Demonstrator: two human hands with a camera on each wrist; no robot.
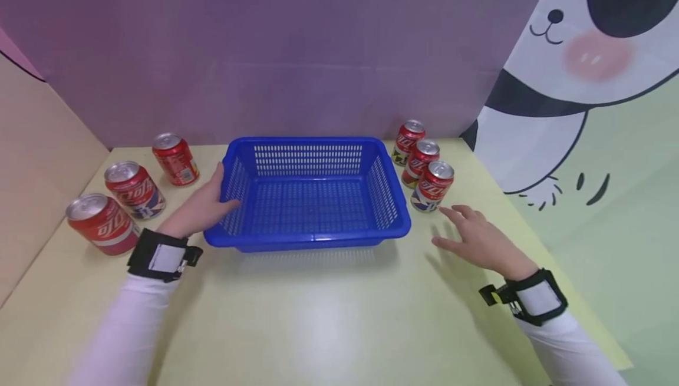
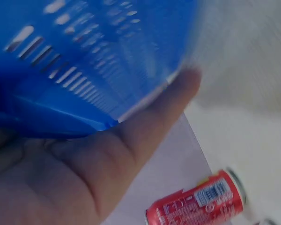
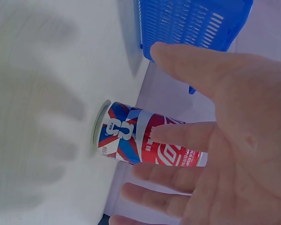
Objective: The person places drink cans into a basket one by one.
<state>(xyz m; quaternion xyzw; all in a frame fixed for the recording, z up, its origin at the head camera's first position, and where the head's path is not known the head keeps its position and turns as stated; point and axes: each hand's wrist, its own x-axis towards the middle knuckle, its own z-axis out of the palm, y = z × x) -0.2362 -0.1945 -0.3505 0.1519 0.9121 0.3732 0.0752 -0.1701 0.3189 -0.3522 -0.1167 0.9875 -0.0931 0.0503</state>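
A blue plastic basket (image 1: 312, 237) with slotted walls stands on the table. My left hand (image 1: 198, 206) is at its left wall, the thumb overlapping the rim in the head view. One long finger (image 2: 154, 115) stretches out straight beside the basket wall in the left wrist view. My right hand (image 1: 480, 238) is held over the table to the right of the basket, fingers spread and nothing in it. Nearest to it is a red soda can (image 1: 432, 187), upright, the front one of three; in the right wrist view the fingers partly cover this can (image 3: 126, 133).
Behind the front right can stand two more red cans, a middle can (image 1: 419, 165) and a back can (image 1: 408, 141). Left of the basket are three upright cans: a large near can (image 1: 106, 227), a middle can (image 1: 135, 191) and a far can (image 1: 177, 162). A purple wall (image 1: 307, 50) rises behind.
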